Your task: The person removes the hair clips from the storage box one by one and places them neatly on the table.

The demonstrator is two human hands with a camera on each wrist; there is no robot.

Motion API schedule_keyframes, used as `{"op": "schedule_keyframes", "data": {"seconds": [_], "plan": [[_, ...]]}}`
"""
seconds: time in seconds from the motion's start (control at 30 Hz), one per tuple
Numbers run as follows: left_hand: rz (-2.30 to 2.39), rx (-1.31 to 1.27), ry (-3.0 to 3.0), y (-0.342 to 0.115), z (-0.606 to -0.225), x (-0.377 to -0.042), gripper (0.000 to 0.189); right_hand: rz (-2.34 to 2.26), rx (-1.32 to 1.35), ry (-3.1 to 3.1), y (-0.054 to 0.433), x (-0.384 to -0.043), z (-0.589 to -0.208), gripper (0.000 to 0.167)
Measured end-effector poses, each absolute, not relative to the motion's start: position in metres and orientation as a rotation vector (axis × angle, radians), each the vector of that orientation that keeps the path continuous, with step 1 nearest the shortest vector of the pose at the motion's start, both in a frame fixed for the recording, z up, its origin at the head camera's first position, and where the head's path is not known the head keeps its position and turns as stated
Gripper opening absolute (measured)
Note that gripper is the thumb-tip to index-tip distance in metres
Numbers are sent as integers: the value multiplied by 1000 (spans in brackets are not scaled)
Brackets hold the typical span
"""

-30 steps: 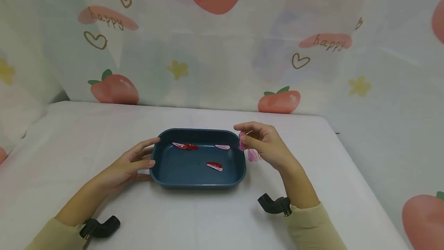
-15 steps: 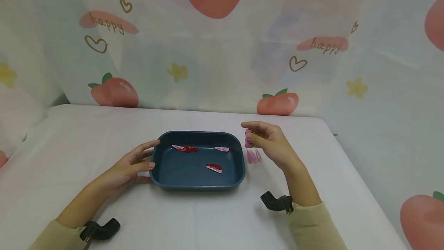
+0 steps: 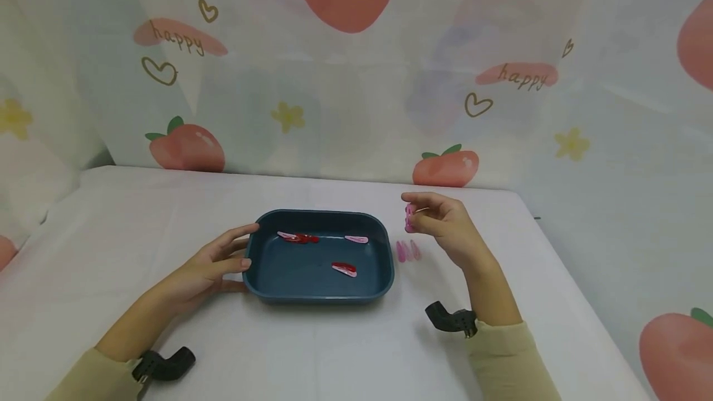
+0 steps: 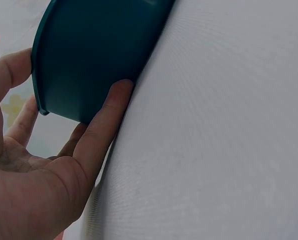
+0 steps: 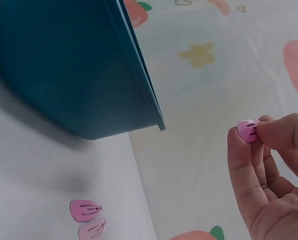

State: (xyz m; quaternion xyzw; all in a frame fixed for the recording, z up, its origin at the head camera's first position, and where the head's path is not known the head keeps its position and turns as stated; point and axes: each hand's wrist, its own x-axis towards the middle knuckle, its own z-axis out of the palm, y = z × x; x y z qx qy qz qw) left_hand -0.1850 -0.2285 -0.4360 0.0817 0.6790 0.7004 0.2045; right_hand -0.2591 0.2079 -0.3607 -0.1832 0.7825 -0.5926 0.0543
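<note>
In the head view a dark blue tray [image 3: 317, 289] stands on the white table. My left hand [image 3: 203, 265] is at its left end, fingers spread and nearly straight, with fingertips against the rim and outer wall. To the right of the tray, my right hand [image 3: 445, 224] is raised and pinches a pink hair clip [image 5: 247, 131] between thumb and index finger. Beneath it, three pink snap clips [image 3: 408, 251] lie side by side on the table. Inside the tray are a red-and-pink cluster of clips [image 3: 299, 237], a lone pink clip [image 3: 356, 239] and a red and pink pair [image 3: 344, 270].
A white cloth covers the table [image 3: 312, 351]. Behind it hangs a backdrop [image 3: 356, 110] printed with fruit, hearts and flowers. Each wrist carries a black camera mount, the left one [image 3: 164, 365] and the right one [image 3: 451, 319] both above the tabletop.
My right hand has moved right, away from the tray's right rim, with the pink hair clip still pinched. The clips on the table have come into fuller view. My left hand stays at the tray.
</note>
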Motion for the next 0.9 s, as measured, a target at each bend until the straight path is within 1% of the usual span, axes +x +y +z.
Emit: {"op": "schedule_keyframes", "data": {"seconds": [0.23, 0.5, 0.9], "plan": [[1952, 224, 1893, -227, -437, -187, 65, -1808, -580, 2403, 209, -258, -360, 36], [1950, 229, 1880, -227, -437, -185, 65, -1902, -504, 2393, 213, -256, -361, 35], [1934, 245, 1902, -228, -432, -185, 64, -1852, -552, 2345, 212, -260, -357, 37]]}}
